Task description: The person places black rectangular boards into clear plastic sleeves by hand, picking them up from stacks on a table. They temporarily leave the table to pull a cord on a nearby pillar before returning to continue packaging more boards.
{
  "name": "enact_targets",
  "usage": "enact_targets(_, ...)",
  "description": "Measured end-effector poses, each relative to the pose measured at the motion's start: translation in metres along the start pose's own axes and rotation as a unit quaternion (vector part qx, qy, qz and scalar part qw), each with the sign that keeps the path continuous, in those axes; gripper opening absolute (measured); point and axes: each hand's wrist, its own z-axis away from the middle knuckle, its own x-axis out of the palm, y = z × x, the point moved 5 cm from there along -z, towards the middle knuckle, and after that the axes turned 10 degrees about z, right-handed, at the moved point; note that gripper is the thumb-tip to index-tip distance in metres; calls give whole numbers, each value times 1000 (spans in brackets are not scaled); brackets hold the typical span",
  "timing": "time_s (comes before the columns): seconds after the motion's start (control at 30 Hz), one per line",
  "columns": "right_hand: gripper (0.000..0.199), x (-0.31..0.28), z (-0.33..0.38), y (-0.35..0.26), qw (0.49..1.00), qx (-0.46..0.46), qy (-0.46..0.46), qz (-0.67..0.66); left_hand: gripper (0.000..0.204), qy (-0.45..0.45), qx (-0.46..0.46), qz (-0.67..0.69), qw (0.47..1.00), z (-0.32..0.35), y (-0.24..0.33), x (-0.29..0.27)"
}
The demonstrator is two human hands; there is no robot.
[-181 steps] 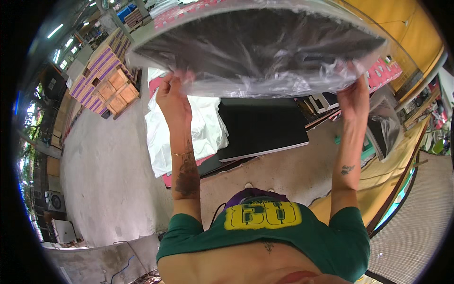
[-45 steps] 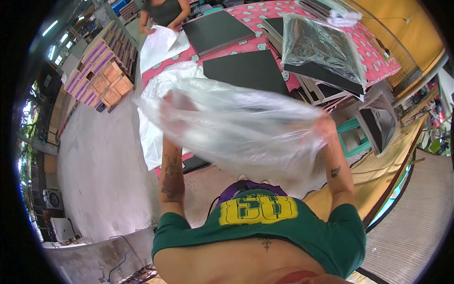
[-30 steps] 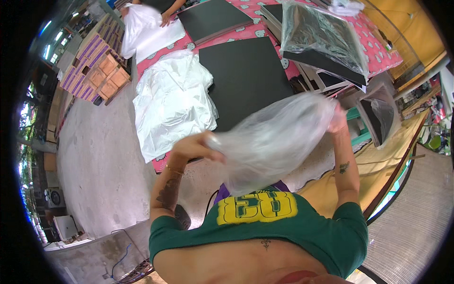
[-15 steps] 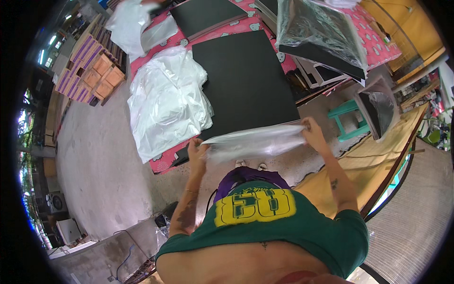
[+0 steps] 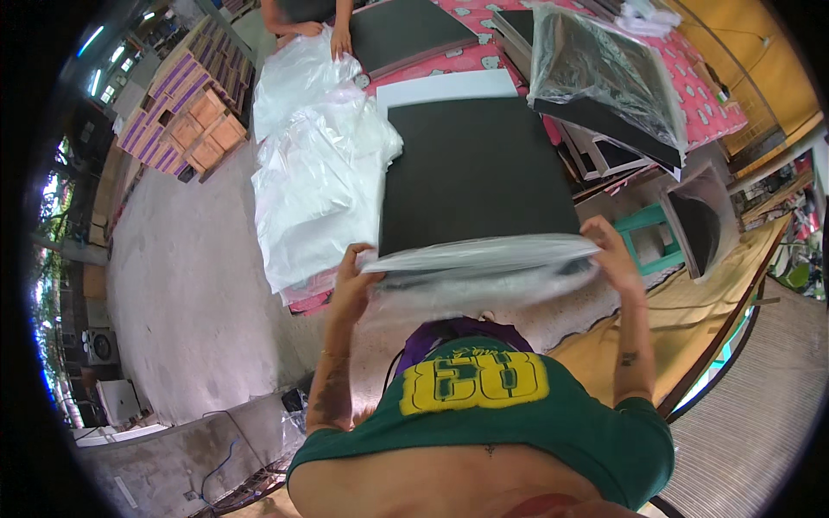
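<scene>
A clear plastic bag (image 5: 488, 281) stretches between my two hands along the near edge of a flat black panel (image 5: 479, 168). Its mouth is spread and the upper film lies along the panel's near edge; whether the edge sits inside is hard to tell. My left hand (image 5: 352, 281) pinches the bag's left corner, beside the near end of a pile of white plastic bags (image 5: 324, 198). At the other corner, my right hand (image 5: 613, 256) grips the film with bent fingers. Beyond the panel's far edge shows a white strip (image 5: 449, 85).
A co-worker's hands (image 5: 339, 43) rest on white plastic at the far left of the pink patterned table cover (image 5: 704, 108). Plastic-wrapped black panels (image 5: 609, 86) are stacked at right. A green stool (image 5: 648, 237) stands beside the table; stacked boxes (image 5: 186, 104) are at far left.
The bag's mouth has spread wider and now meets the panel's near edge. My right hand has moved right. A white strip shows past the panel, and the co-worker's hands have come into view.
</scene>
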Motion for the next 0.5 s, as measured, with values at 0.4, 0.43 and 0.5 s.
enact_targets(0.4,23,-103,-128,-142,787,-280,-123,-536,37,-86,184,347,916,-166,174,72)
enact_targets(0.43,20,-100,-132,-138,794,-251,-70,-549,34,-66,182,340,920,-157,168,100)
enact_targets(0.5,15,-79,-121,-150,799,-197,28,-567,27,-49,198,321,925,-150,170,96)
